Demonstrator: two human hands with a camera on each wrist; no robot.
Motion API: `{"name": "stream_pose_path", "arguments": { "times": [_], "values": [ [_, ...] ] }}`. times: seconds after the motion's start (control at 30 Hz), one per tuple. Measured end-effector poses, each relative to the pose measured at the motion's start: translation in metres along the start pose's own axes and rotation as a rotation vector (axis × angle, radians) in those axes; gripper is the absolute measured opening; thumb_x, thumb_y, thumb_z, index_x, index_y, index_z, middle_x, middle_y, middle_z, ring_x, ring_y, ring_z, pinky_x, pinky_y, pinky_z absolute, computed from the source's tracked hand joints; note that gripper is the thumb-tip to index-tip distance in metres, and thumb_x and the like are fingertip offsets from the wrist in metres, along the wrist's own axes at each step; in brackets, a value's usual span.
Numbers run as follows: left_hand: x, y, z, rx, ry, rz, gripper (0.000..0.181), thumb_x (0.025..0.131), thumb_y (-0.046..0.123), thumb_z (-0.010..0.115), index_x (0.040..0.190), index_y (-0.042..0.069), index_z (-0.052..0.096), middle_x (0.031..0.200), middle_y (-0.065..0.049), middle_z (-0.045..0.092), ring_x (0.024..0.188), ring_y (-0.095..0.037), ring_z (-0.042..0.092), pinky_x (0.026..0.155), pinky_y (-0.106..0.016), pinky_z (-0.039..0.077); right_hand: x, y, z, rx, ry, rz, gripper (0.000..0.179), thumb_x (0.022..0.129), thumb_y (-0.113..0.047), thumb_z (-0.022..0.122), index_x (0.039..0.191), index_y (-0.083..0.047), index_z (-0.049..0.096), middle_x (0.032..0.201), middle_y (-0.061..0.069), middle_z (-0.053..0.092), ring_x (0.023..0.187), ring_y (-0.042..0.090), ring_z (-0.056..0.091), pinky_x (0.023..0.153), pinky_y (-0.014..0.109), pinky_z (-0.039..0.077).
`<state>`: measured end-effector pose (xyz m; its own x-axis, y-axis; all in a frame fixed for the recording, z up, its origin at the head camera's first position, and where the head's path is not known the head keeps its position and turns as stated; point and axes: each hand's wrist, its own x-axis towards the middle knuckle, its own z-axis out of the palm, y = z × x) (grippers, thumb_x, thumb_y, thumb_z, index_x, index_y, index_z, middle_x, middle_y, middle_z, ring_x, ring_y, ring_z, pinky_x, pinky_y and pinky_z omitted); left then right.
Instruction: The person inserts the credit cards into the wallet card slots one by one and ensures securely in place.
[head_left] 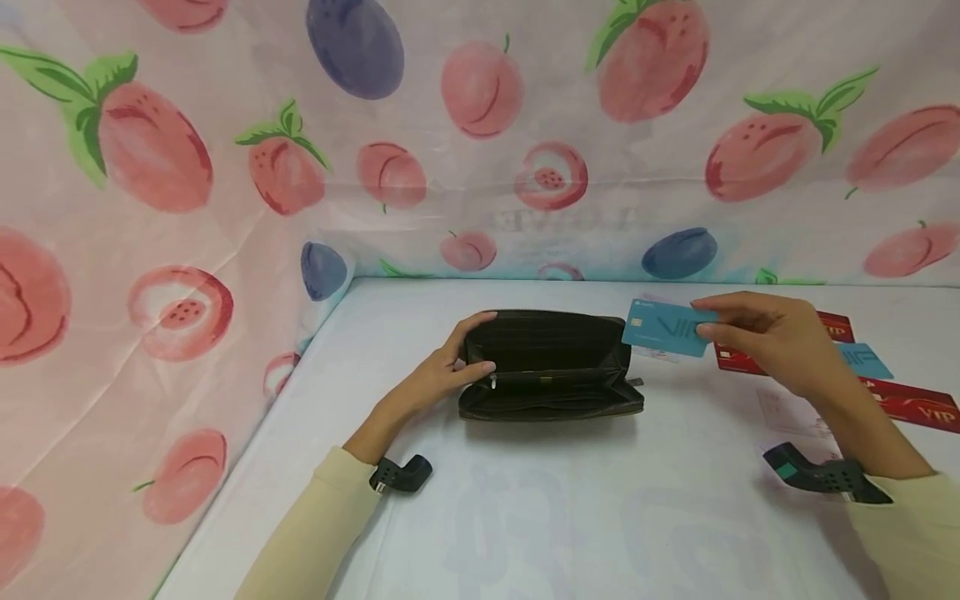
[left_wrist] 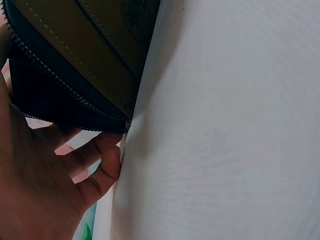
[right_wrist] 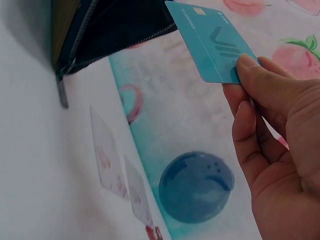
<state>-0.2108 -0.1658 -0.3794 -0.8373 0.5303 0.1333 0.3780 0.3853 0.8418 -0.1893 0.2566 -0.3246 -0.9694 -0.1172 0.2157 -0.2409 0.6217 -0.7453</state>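
Note:
A dark zip-around wallet [head_left: 551,408] stands spread wide on the white tabletop, its inner compartments facing up. My left hand [head_left: 444,371] grips its left end, the thumb hooked over the inside edge. From the left wrist view, the wallet's brown stitched outside [left_wrist: 95,50] and zip teeth show beside the left fingers. Thumb and fingertips of my right hand [head_left: 776,337] pinch a blue VIP card [head_left: 667,327] by its right end. The card is in the air near the wallet's right end; the right wrist view shows its chip and printed letters [right_wrist: 215,42].
Red VIP cards [head_left: 911,404] and another blue card [head_left: 868,360] lie to the right, partly behind the right hand and forearm. Pale printed cards [head_left: 791,412] lie there too. A fruit-patterned cloth [head_left: 480,167] rises behind and on the left.

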Motion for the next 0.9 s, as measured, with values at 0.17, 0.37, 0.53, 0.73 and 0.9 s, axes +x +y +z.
{"name": "stream_pose_path", "arguments": {
  "times": [0.17,0.37,0.53,0.73,0.9],
  "values": [
    [0.001,-0.001,0.001,-0.002,0.002,-0.003,0.065,0.095,0.038,0.059,0.145,0.051,0.019,0.139,0.002,0.031,0.058,-0.013,0.028,0.059,-0.033,0.03,0.007,-0.009,0.005,-0.01,0.049,-0.038,0.034,0.087,-0.03,0.072,0.119,-0.019,0.068,0.09,-0.004,0.069,0.081,0.006,0.062,0.064,0.022,0.048],
    [0.002,-0.001,0.002,0.012,0.003,-0.013,0.065,0.095,0.04,0.059,0.145,0.053,0.019,0.141,0.004,0.032,0.06,-0.013,0.032,0.064,-0.034,0.034,0.015,-0.016,0.015,0.018,0.052,-0.081,0.033,0.086,-0.024,0.074,0.117,-0.016,0.07,0.085,-0.004,0.069,0.077,0.009,0.063,0.058,0.027,0.047],
    [0.002,0.0,0.002,0.015,0.008,-0.019,0.065,0.095,0.039,0.059,0.144,0.054,0.019,0.138,0.002,0.034,0.058,-0.013,0.028,0.061,-0.034,0.031,0.017,-0.023,0.02,0.004,0.051,-0.078,0.034,0.085,-0.029,0.074,0.117,-0.019,0.07,0.087,-0.003,0.069,0.078,0.007,0.063,0.061,0.025,0.047],
    [0.002,-0.001,0.001,0.016,0.002,-0.008,0.065,0.095,0.038,0.058,0.146,0.051,0.019,0.14,0.003,0.032,0.058,-0.012,0.027,0.059,-0.033,0.031,0.022,-0.038,0.029,0.023,0.039,-0.108,0.032,0.085,-0.031,0.074,0.115,-0.019,0.072,0.092,0.0,0.067,0.082,0.007,0.063,0.067,0.022,0.049],
    [0.001,-0.001,0.001,0.018,-0.002,0.004,0.066,0.096,0.038,0.058,0.147,0.048,0.019,0.142,0.002,0.03,0.057,-0.012,0.028,0.059,-0.032,0.032,0.027,-0.048,0.036,0.043,0.05,-0.149,0.03,0.085,-0.028,0.075,0.113,-0.018,0.072,0.089,0.0,0.069,0.08,0.007,0.064,0.065,0.022,0.049]
  ]
}}
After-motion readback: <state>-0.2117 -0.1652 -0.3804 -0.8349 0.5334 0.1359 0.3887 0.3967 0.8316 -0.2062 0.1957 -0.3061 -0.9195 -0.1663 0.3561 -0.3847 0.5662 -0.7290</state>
